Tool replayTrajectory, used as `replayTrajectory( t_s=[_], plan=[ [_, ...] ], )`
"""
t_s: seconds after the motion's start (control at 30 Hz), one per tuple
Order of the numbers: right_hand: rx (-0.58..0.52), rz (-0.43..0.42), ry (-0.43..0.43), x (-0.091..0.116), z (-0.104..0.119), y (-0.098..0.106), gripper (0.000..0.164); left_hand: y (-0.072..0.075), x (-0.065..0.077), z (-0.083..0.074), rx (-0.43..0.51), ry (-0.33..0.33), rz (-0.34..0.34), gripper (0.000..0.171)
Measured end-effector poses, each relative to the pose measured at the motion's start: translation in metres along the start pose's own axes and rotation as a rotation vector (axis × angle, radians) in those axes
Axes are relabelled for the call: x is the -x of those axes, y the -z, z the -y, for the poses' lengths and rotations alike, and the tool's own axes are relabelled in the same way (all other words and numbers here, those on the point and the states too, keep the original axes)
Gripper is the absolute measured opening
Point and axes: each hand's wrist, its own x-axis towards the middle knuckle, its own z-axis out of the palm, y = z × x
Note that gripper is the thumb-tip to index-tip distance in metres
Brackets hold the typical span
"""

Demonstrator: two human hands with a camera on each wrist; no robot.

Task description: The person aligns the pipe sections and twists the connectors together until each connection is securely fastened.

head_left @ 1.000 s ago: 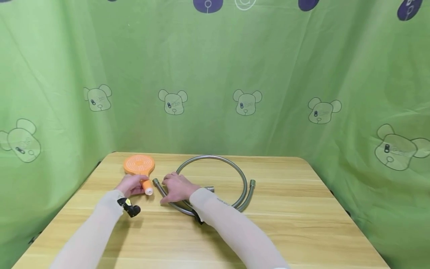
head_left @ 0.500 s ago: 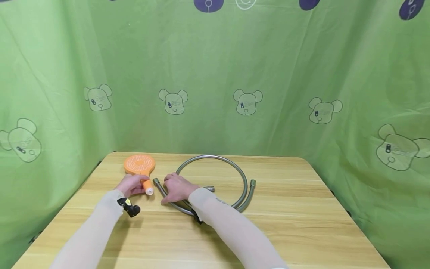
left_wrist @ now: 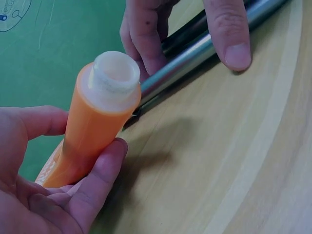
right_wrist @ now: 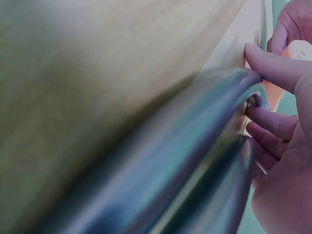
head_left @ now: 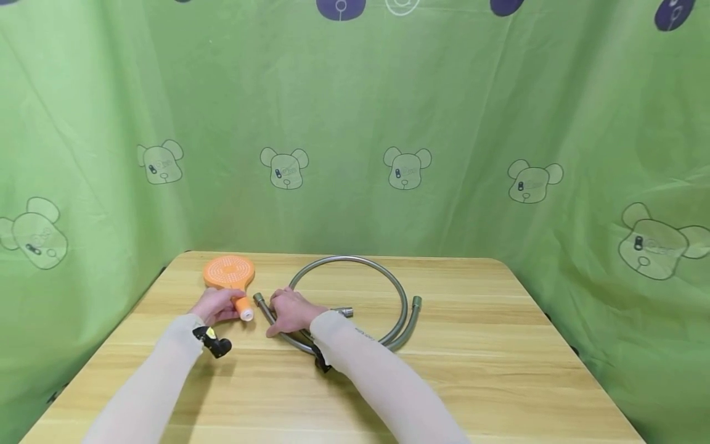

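My left hand [head_left: 215, 306] pinches the handle of an orange shower head [head_left: 228, 271] between thumb and fingers. Its round, perforated face lies toward the back left of the table. In the left wrist view the handle's white threaded end [left_wrist: 116, 73] points up, with nothing fitted on it. Just to the right, my right hand [head_left: 292, 310] grips the grey metal shower hose [head_left: 400, 296], thumb on the near side and fingers on the far side. One hose end [head_left: 257, 298] sticks out past these fingers, close to the handle. Part of the hose is hidden under the right hand and forearm.
The hose lies in a wide loop on the wooden table [head_left: 499, 370]. Another hose end [head_left: 417, 302] stands out at the right of the loop, and a metal fitting [head_left: 346, 312] shows inside it. A green curtain [head_left: 344, 209] closes in the back and sides.
Hardly anything differs. The right forearm has shifted slightly left and down, while both hands stay where they were on the shower head and hose.
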Motion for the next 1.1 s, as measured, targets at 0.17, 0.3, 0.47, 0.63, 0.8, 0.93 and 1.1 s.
replayTrajectory(
  t_s=[0.17,0.3,0.47,0.63,0.8,0.93,1.1],
  plan=[
    [-0.046,-0.005,-0.002,0.0007,-0.0002,-0.0022,0.040,0.0011,-0.0012,0.0018,0.070,0.013,0.033,0.021],
    [-0.074,-0.007,-0.023,0.0007,-0.0030,-0.0058,0.044,0.0003,-0.0025,0.0025,0.101,0.018,0.046,0.027],
    [-0.136,-0.010,-0.069,-0.0006,-0.0063,-0.0080,0.048,-0.0006,-0.0039,0.0030,0.134,0.027,0.032,0.040],
    [-0.197,-0.020,-0.093,-0.0019,-0.0072,-0.0065,0.047,-0.0004,-0.0035,0.0007,0.155,0.020,0.006,0.031],
    [-0.235,-0.041,-0.105,-0.0031,-0.0065,-0.0033,0.049,0.0005,-0.0014,0.0004,0.189,0.013,0.007,0.022],
    [-0.263,-0.035,-0.119,-0.0031,-0.0054,-0.0007,0.046,0.0016,0.0005,0.0021,0.248,-0.003,0.004,0.017],
    [-0.271,-0.049,-0.094,-0.0037,-0.0050,0.0014,0.039,0.0028,0.0035,0.0001,0.291,-0.024,-0.032,0.020]
  ],
)
